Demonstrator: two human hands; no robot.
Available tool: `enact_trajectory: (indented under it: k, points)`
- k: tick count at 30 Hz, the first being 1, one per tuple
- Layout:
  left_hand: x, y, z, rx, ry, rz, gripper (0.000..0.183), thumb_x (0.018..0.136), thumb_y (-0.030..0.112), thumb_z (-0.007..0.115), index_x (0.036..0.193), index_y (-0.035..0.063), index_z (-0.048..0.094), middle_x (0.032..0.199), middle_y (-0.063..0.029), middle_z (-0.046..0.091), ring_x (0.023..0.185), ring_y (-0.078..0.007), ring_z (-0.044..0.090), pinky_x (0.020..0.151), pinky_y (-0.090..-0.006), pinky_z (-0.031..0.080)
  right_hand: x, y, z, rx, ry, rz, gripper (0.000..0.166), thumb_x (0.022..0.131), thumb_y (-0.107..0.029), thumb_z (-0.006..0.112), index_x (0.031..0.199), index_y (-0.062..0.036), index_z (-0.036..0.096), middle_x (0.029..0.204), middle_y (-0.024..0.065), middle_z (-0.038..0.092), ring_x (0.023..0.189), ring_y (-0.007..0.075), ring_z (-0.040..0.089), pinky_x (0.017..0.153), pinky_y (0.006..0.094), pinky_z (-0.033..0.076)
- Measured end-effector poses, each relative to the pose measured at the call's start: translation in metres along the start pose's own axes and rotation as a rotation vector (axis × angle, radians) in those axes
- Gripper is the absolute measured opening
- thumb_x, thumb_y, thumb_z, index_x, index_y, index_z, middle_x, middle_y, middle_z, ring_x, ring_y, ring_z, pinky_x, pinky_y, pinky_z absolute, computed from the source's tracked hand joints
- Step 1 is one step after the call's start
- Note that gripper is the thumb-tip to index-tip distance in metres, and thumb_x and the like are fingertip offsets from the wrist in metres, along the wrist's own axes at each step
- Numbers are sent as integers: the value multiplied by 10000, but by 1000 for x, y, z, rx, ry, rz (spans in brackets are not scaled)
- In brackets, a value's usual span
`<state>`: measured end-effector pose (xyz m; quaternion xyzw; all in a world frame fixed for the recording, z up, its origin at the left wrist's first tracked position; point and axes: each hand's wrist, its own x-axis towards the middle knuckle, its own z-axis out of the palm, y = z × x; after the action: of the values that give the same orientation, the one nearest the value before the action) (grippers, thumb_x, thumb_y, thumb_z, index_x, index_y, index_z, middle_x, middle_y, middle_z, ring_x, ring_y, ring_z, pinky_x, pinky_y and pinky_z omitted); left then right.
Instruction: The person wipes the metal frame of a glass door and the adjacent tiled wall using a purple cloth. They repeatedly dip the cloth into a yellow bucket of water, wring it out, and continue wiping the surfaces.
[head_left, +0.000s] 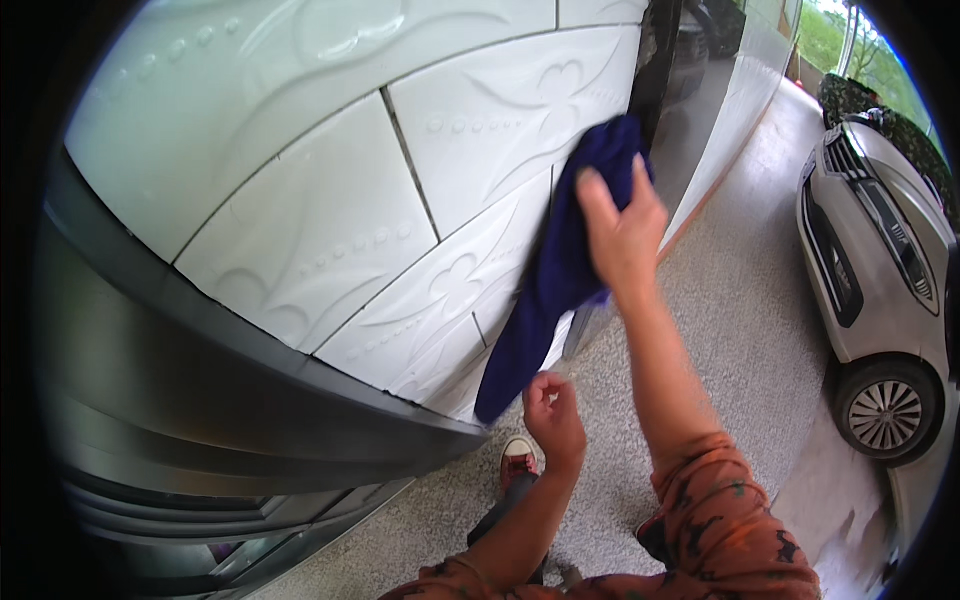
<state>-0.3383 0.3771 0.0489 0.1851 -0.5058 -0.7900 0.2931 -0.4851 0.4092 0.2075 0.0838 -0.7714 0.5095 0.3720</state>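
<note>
A dark blue cloth (536, 307) lies against a wall of white embossed tiles (300, 195), near the wall's right edge. My right hand (628, 236) grips the upper part of this cloth, thumb and a finger showing on top of it. The rest of the cloth hangs down in a long narrow fold along the tiles. Just beside its lower tip is my left hand (556, 424), loosely curled, with nothing visible in it. The tiles carry raised flower, line and dot patterns with dark joints between them.
A dark metal frame (262, 345) borders the tiles at left. Glossy dark panelling (686, 112) continues the wall at right. A silver car (877, 247) stands on the right, on the speckled floor (720, 315). My shoe (517, 457) is close to the wall's base.
</note>
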Motion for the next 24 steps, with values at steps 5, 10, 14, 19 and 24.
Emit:
enact_trajectory:
  k: [5,10,14,19,24]
  points:
    - [1,-16,-14,118,-121,-62,104,806,42,556,897,34,508,894,-24,498,791,-104,492,709,-235,410,-46,-32,12,92,-58,-545,567,620,-301,711,1095,-30,563,970,184,611,676,262,603,567,336,487]
    - [6,-53,-32,48,-280,-142,133,858,164,527,946,70,495,750,-23,527,685,-109,505,616,-254,432,-116,-81,22,250,-526,-782,593,536,-420,691,1073,-180,618,719,19,584,535,140,543,475,262,434]
    - [-2,-44,-38,-478,-198,-610,146,861,173,523,972,82,503,819,-45,554,703,-148,543,598,-270,467,-119,-33,47,299,-136,-868,658,454,-478,677,1038,-180,622,557,-36,503,415,123,447,415,258,375]
    - [11,-38,-36,-343,-132,-821,114,785,91,554,898,90,539,788,-19,575,690,-112,556,532,-236,420,-132,70,44,-17,-88,-453,723,510,-408,748,1080,-10,551,697,102,580,575,248,563,528,352,450]
    - [18,-21,-29,-188,-24,-817,129,744,35,567,835,119,530,716,14,543,620,-108,533,543,-235,387,-65,55,17,42,-46,-62,601,662,-241,706,1152,24,478,937,204,588,835,363,592,747,372,484]
